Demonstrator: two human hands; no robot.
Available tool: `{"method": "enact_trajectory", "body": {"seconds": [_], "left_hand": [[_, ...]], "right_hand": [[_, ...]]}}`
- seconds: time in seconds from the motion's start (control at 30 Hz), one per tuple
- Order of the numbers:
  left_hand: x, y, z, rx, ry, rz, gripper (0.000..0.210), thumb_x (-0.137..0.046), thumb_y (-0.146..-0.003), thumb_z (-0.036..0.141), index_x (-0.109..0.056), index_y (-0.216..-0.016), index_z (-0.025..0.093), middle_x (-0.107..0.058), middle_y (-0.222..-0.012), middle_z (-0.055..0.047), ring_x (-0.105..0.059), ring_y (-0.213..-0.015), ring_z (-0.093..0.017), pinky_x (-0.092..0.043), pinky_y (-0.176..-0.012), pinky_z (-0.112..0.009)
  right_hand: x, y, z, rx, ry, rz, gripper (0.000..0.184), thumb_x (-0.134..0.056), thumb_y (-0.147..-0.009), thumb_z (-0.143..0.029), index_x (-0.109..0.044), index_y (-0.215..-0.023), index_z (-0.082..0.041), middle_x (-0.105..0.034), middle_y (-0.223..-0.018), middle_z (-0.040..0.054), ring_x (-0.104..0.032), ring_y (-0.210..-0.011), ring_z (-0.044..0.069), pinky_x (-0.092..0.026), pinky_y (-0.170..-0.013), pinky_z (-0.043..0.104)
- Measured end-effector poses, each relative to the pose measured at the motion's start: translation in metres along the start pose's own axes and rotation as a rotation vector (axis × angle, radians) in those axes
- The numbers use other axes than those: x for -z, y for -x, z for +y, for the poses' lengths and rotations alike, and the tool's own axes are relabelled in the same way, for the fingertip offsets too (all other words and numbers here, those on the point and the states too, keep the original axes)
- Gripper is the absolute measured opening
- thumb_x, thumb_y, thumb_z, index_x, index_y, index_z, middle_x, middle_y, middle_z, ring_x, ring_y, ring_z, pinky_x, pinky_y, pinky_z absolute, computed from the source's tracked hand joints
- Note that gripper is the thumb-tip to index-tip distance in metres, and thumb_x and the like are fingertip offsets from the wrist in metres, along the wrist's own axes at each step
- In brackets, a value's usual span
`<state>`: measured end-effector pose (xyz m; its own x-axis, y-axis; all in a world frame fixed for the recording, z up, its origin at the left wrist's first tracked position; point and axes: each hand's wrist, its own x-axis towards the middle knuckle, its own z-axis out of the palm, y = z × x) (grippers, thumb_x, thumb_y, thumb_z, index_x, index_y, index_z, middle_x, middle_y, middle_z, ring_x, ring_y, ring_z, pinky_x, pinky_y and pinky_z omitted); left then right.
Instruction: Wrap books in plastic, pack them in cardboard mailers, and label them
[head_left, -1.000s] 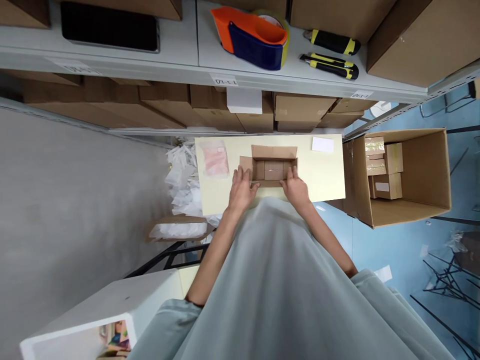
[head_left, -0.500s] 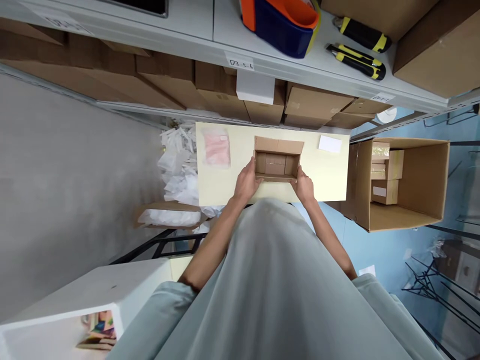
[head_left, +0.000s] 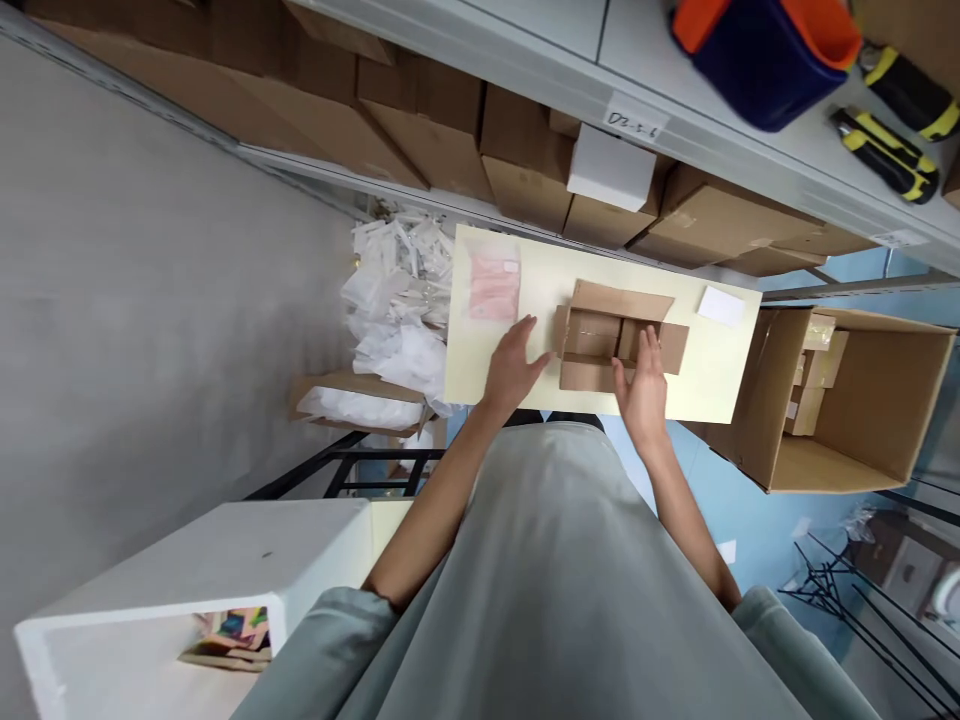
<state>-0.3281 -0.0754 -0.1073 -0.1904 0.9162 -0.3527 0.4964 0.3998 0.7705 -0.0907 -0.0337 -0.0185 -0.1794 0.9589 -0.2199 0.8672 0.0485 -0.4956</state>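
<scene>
A small cardboard box (head_left: 616, 377) stands on the pale yellow table (head_left: 540, 385), its flaps folded outward and its inside in view. To its left, my left hand (head_left: 513, 368) is held with thumb and fingers apart, holding nothing. My right hand (head_left: 643, 390) is over the box's near right corner, fingers stretched out, with no grip on it; whether it touches the cardboard I cannot tell. A pink item in a clear bag (head_left: 494, 287) lies at the table's left end. Near the right end lies a white slip (head_left: 721, 306).
Behind the table runs a shelf (head_left: 675, 130) with several cardboard boxes under it. On it are a blue and orange holder (head_left: 765, 70) and yellow-black cutters (head_left: 889, 155). A large open carton (head_left: 772, 400) stands right. White plastic packaging (head_left: 401, 300) is heaped left.
Both hands have let go of the box's sides and opened. The box's side and near flaps now stick outward. The view has shifted, so the table appears further right.
</scene>
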Motion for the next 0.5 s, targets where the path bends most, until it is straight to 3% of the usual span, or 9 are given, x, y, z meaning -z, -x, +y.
{"method": "enact_trajectory", "body": {"seconds": [0.07,0.13,0.23,0.3,0.37,0.5], "left_hand": [[0.025,-0.013,-0.027,0.055,-0.016,0.133,0.055,-0.068,-0.104,0.037,-0.059,-0.157,0.022,-0.062,-0.164,-0.014,-0.063,-0.148,-0.030,-0.056,-0.122,-0.044],[0.046,-0.033,-0.054,0.139,-0.044,0.236,0.046,-0.065,-0.105,0.035,-0.064,-0.149,0.019,-0.069,-0.154,-0.017,-0.070,-0.136,-0.030,-0.058,-0.116,-0.044],[0.061,-0.068,-0.088,0.271,-0.077,0.292,0.043,-0.066,-0.101,0.030,-0.066,-0.142,0.015,-0.074,-0.143,-0.019,-0.076,-0.122,-0.032,-0.058,-0.113,-0.046],[0.062,-0.088,-0.102,0.339,-0.074,0.295,0.041,-0.066,-0.099,0.028,-0.066,-0.139,0.014,-0.077,-0.138,-0.019,-0.078,-0.117,-0.032,-0.057,-0.113,-0.047],[0.058,-0.101,-0.109,0.386,-0.052,0.296,0.039,-0.066,-0.099,0.028,-0.065,-0.136,0.015,-0.081,-0.129,-0.017,-0.080,-0.114,-0.033,-0.057,-0.112,-0.047],[0.049,-0.113,-0.115,0.483,-0.005,0.317,0.041,-0.071,-0.096,0.030,-0.063,-0.133,0.016,-0.084,-0.115,-0.015,-0.079,-0.117,-0.036,-0.055,-0.114,-0.051]], "right_hand": [[-0.028,-0.001,-0.048,0.120,-0.111,-0.056,0.063,-0.043,-0.116,-0.041,-0.036,-0.175,-0.019,-0.039,-0.182,0.0193,-0.039,-0.170,0.032,-0.043,-0.135,0.059],[-0.070,-0.013,-0.094,0.150,-0.165,-0.216,0.062,-0.043,-0.117,-0.040,-0.037,-0.174,-0.017,-0.044,-0.179,0.0204,-0.042,-0.169,0.032,-0.044,-0.135,0.056],[-0.144,-0.052,-0.140,0.002,-0.125,-0.364,0.070,-0.050,-0.114,-0.035,-0.030,-0.173,-0.005,-0.038,-0.179,0.0298,-0.038,-0.170,0.038,-0.043,-0.134,0.055],[-0.185,-0.082,-0.153,-0.152,-0.068,-0.362,0.071,-0.050,-0.113,-0.031,-0.026,-0.172,0.000,-0.039,-0.175,0.0348,-0.041,-0.167,0.040,-0.044,-0.132,0.056],[-0.212,-0.108,-0.154,-0.296,-0.028,-0.331,0.065,-0.050,-0.112,-0.030,-0.031,-0.166,0.002,-0.046,-0.167,0.0361,-0.048,-0.159,0.042,-0.048,-0.127,0.055],[-0.232,-0.132,-0.145,-0.470,-0.073,-0.216,0.049,-0.053,-0.110,-0.029,-0.047,-0.152,-0.004,-0.059,-0.153,0.0328,-0.059,-0.146,0.041,-0.054,-0.119,0.052]]}}
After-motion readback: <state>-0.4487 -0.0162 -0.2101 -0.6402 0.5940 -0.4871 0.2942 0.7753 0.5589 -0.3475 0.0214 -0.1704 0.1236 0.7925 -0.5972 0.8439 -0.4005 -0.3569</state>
